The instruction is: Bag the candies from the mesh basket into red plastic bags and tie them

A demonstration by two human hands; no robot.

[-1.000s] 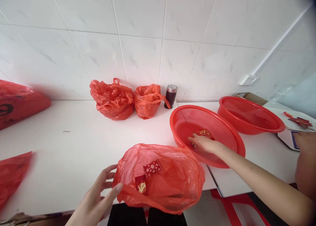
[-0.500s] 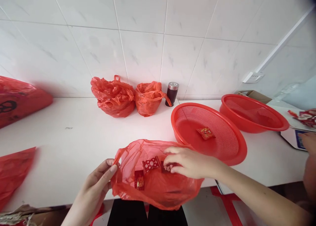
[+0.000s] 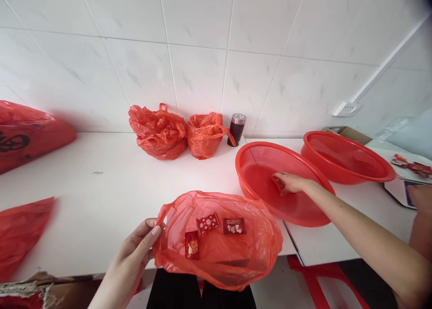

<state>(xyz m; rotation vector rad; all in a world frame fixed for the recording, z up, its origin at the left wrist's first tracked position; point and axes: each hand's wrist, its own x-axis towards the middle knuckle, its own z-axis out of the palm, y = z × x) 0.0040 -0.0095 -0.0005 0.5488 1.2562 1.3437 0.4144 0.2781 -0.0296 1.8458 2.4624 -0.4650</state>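
My left hand pinches the left rim of a red plastic bag, which lies open at the table's front edge. Inside the bag are three small red wrapped packets: a dotted one, one with white lettering and one with an orange picture. Over in the near red perforated basket, my right hand has its fingers closed on a red snack packet, partly hidden by the fingers.
Two bunched red bags and a black tumbler stand against the tiled wall. A second red basket is at the right, beside a scale with packets on it and another person's hand. More red bags lie left.
My right hand has left the bag, moved right into the near basket and taken hold of the packet there. The lettered packet now lies free in the bag. My left hand keeps its grip.
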